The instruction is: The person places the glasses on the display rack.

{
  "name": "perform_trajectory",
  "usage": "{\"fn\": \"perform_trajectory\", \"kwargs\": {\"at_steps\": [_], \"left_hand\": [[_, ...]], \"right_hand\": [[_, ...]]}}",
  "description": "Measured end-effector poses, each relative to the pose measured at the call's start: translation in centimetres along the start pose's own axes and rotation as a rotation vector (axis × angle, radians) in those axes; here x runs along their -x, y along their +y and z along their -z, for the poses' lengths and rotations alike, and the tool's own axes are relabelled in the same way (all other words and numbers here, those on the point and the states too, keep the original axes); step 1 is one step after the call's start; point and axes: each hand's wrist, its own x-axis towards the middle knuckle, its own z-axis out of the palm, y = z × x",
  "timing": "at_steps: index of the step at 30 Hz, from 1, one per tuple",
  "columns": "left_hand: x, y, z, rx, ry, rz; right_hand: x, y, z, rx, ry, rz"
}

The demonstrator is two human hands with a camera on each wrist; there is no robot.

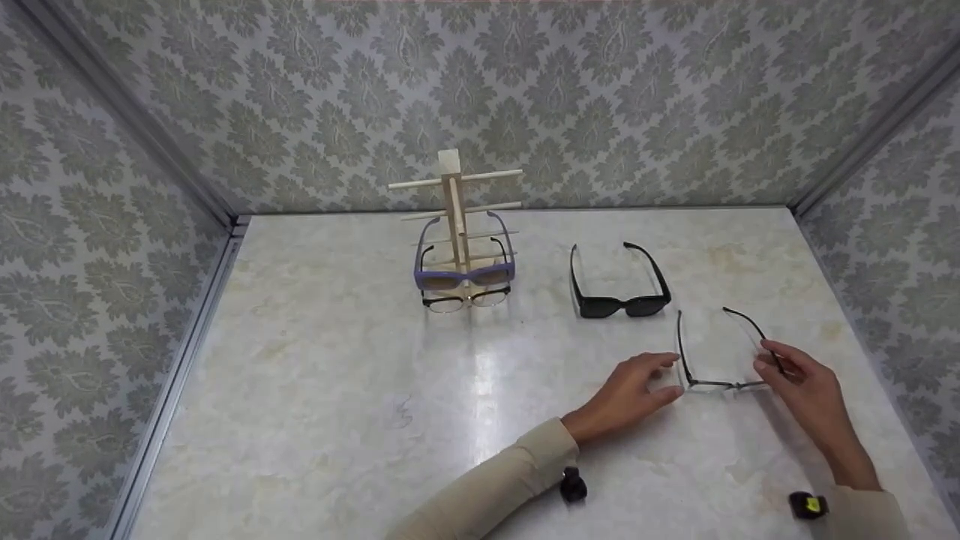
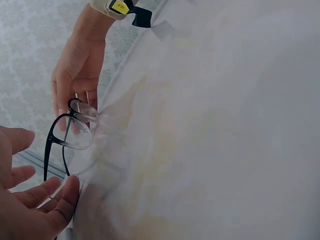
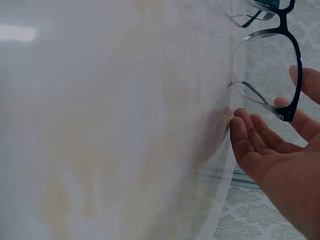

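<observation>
Eyeglasses with a dark upper frame and clear lower rims (image 1: 712, 385) stand at the right of the table, temples spread toward the back wall. My left hand (image 1: 634, 390) is beside their left temple, its thumb and fingers apart. On the other side, my right hand (image 1: 810, 386) has its thumb and index finger around the right temple near the hinge. The right wrist view shows a gap between that thumb and finger behind the lens (image 3: 267, 70); whether either touches the temple is unclear. In the left wrist view, my left fingers (image 2: 47, 200) are spread by the glasses.
Black sunglasses (image 1: 624, 306) lie open behind the eyeglasses. Left of them stands a wooden display rack (image 1: 452, 195) with several pegs, holding purple sunglasses (image 1: 465, 277) above dark-topped eyeglasses (image 1: 444, 304). Patterned walls (image 1: 510, 97) bound the pale table (image 1: 337, 375) at the back and sides.
</observation>
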Motion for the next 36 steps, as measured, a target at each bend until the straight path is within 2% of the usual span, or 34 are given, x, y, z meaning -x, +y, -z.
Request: {"fn": "perform_trajectory", "kwargs": {"at_steps": [9,17,23,27,36], "left_hand": [[-0.9,0.9,-0.1,-0.027,-0.092,0.014],[-1.3,1.6,-0.5,-0.073,-0.146,-0.001],[-1.6,1.7,-0.8,-0.101,-0.146,-0.009],[-1.6,1.8,-0.6,-0.105,-0.133,-0.019],[-1.4,2.5,0.8,-0.075,-0.079,-0.026]], "right_hand": [[0.2,-0.4,0.2,0.003,-0.006,-0.009],[0.2,-0.3,0.4,-0.028,-0.007,-0.035],[0.1,-0.6,0.3,-0.023,0.017,-0.077],[0.2,-0.9,0.4,-0.03,0.021,-0.075],[0.6,-2.5,0.7,-0.057,0.022,0.066]]}}
